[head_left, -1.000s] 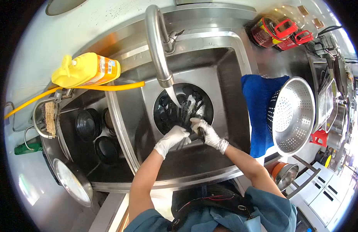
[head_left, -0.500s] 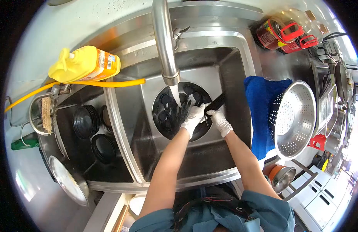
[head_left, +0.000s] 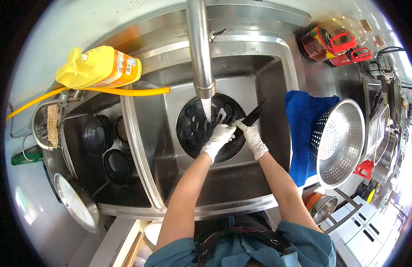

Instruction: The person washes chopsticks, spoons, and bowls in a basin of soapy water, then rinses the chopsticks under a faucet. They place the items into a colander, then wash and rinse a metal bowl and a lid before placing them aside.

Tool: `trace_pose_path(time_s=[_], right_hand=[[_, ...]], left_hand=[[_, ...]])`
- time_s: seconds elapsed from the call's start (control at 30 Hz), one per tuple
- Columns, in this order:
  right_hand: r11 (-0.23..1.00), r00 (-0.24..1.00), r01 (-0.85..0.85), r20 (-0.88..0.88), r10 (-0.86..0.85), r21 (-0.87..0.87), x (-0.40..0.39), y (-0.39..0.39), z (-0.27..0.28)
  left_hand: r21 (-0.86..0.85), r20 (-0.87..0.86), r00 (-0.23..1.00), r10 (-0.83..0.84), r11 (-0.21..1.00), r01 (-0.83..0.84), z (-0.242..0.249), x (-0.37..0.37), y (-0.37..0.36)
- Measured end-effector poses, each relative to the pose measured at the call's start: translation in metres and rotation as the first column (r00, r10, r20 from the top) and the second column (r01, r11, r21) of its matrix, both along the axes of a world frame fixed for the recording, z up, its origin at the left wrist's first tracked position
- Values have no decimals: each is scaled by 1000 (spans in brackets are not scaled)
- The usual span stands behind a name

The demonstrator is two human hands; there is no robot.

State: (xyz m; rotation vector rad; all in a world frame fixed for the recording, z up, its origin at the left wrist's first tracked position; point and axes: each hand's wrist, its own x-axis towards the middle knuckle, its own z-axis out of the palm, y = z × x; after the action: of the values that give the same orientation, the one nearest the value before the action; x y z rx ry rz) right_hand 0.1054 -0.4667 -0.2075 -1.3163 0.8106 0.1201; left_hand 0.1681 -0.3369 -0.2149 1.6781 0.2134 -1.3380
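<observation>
Both my hands wear white gloves and meet over the right side of a round dark basin (head_left: 186,147) in the sink. My right hand (head_left: 253,139) is closed around a bundle of long, thin black utensils (head_left: 252,116), which points up and to the right. Their exact kind cannot be made out. Pressed against the lower end of that bundle, my left hand (head_left: 219,139) has its fingers curled closed; what lies inside them is hidden. Water (head_left: 207,109) runs from the steel faucet (head_left: 201,58) into the basin, where dark wet items sit.
In the left sink are stacks of black dishes (head_left: 95,135). A yellow jug (head_left: 99,69) and yellow hose (head_left: 135,92) lie along the back left. To the right are a blue towel (head_left: 299,138), a steel colander (head_left: 341,142) and red-handled jars (head_left: 319,44).
My hands have drawn closer together at the black utensils, and the left has shifted slightly downward. The whole view has shifted a little.
</observation>
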Motion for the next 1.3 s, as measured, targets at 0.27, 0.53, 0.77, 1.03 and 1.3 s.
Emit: trace_pose_path(time_s=[0.27,0.53,0.77,1.03,1.3], right_hand=[[975,877,171,-428,-216,-140,21,5,-27],[792,963,-122,-263,-51,-599,-25,50,-26],[844,883,-392,106,456,-367,13,108,-75],[724,885,-439,-394,248,-532,53,103,-30],[846,921,-290,-372,118,-448,69,105,-61]], left_hand=[[214,365,873,-325,941,261,-53,-63,17],[362,367,859,-357,906,222,-27,-36,43],[443,773,628,-91,786,-431,-28,-2,102],[526,611,767,-193,823,-212,-45,9,100],[274,765,642,51,876,-398,-68,21,89]])
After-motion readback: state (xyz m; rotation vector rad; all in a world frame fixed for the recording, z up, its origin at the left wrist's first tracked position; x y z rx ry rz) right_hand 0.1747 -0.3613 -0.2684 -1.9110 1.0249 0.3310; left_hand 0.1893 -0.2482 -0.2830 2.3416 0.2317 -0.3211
